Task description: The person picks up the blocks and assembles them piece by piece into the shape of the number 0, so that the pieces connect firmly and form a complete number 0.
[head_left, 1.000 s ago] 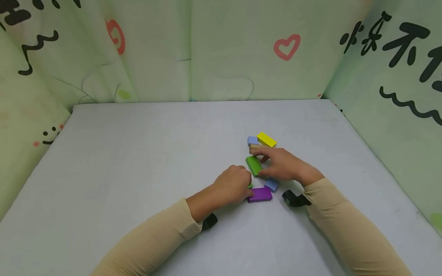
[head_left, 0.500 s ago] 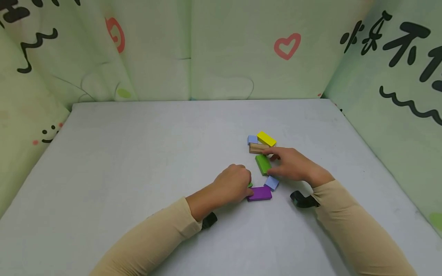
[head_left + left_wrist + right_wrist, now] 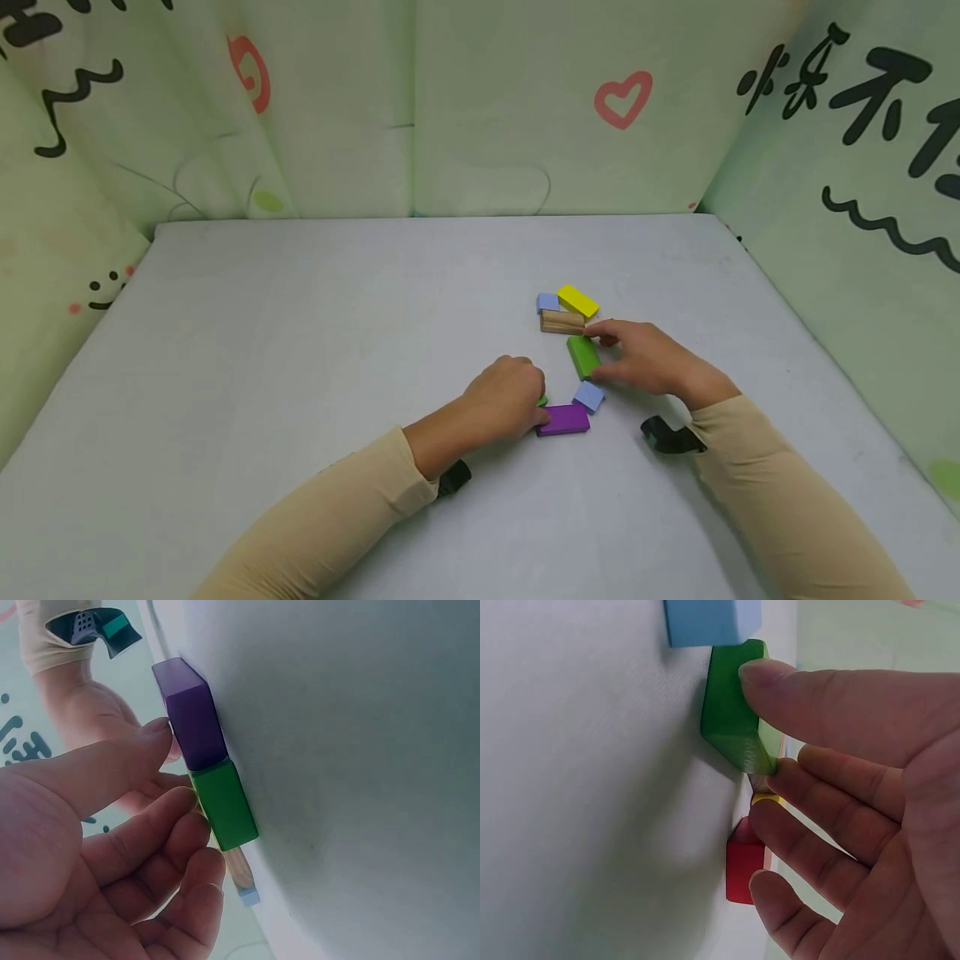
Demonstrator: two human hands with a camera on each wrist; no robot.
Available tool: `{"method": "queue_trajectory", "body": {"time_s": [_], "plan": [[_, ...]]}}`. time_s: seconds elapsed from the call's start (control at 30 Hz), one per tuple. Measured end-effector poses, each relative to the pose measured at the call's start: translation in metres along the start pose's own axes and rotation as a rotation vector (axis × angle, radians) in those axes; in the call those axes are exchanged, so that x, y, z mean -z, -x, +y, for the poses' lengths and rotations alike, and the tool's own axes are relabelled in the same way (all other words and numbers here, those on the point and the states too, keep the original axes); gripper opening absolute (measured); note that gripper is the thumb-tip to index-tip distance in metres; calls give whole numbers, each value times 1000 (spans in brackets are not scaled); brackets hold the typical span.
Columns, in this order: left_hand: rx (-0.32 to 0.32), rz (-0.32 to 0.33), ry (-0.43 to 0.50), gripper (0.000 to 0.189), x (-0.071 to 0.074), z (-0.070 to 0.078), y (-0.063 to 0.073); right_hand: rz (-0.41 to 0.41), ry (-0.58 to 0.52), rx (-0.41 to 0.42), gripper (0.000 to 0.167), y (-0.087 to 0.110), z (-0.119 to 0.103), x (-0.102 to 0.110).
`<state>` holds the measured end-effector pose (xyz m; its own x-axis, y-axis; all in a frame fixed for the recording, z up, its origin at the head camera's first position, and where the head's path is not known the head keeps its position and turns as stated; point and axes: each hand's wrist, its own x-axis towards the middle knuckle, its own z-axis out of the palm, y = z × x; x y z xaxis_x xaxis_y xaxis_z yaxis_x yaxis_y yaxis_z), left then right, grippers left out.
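Observation:
My right hand [image 3: 647,358] pinches a green block [image 3: 583,357] between its thumb and a fingertip, at the block's two ends; the right wrist view shows this green block [image 3: 739,697] close up. My left hand [image 3: 504,398] has its thumb on a purple block [image 3: 564,420]. Its curled fingers touch a second green block [image 3: 225,806], which butts against the purple block [image 3: 196,724]; from the head only a sliver of that green block shows. A light blue block [image 3: 588,397] lies between the purple block and the held green one.
Beyond the right hand lie a wood-grain block [image 3: 562,322], another light blue block [image 3: 547,302] and a yellow block [image 3: 578,300]. A red block [image 3: 744,870] shows past the right fingers, hidden from the head view. Printed cloth [image 3: 487,108] hangs around the white table [image 3: 337,317].
My right hand has moved rightward with the green block, away from the left hand. The wood-grain block is now uncovered. My left hand stays put at the purple block.

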<state>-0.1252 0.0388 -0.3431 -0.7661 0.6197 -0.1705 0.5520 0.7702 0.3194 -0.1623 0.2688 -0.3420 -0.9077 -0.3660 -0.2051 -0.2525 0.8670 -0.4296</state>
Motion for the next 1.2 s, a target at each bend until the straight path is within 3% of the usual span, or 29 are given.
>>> {"method": "queue_trajectory", "body": {"time_s": [1.2], "plan": [[2, 8, 9, 23, -2, 0, 0, 16, 23, -16, 57, 14, 3, -1]]}}
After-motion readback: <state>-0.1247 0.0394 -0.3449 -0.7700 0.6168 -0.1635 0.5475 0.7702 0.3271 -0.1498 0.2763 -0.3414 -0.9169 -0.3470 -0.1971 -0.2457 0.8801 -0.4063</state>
